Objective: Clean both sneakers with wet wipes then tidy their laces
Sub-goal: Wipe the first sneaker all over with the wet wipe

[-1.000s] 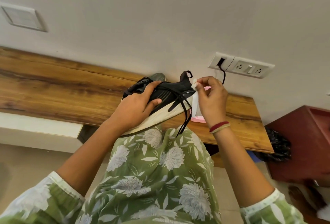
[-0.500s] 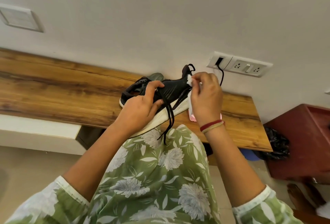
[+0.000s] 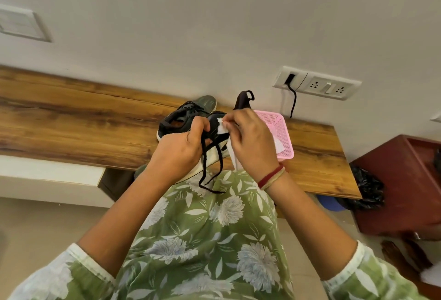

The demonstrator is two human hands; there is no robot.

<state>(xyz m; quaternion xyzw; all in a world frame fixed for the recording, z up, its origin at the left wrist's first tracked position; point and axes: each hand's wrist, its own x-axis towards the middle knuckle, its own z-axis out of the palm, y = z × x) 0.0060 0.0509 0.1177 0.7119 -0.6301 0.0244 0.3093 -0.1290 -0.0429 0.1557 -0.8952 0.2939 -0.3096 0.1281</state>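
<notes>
Head view is showing the left hand [image 3: 177,154] closing its grip around a black sneaker [image 3: 213,124], fingers curling over the upper, while the right hand [image 3: 253,143] is pinching a white wipe [image 3: 222,129] against the shoe's side, thumb and fingertips pressing together on the thin, crumpled sheet. The sneaker is being held just above the lap, in front of the counter [image 3: 71,118], its pale sole tilting down toward the person. Thin black laces [image 3: 210,170] are hanging loose from between the hands and trailing onto the green floral dress [image 3: 210,240]. A second dark sneaker [image 3: 183,114] is lying on the grainy wooden counter right behind the hands, partly hidden by them. A pink mesh basket [image 3: 279,130] is sitting on the counter beside the right hand, the wrist covering its near corner. A black cable [image 3: 293,99] is dropping from the wall socket [image 3: 317,83].
</notes>
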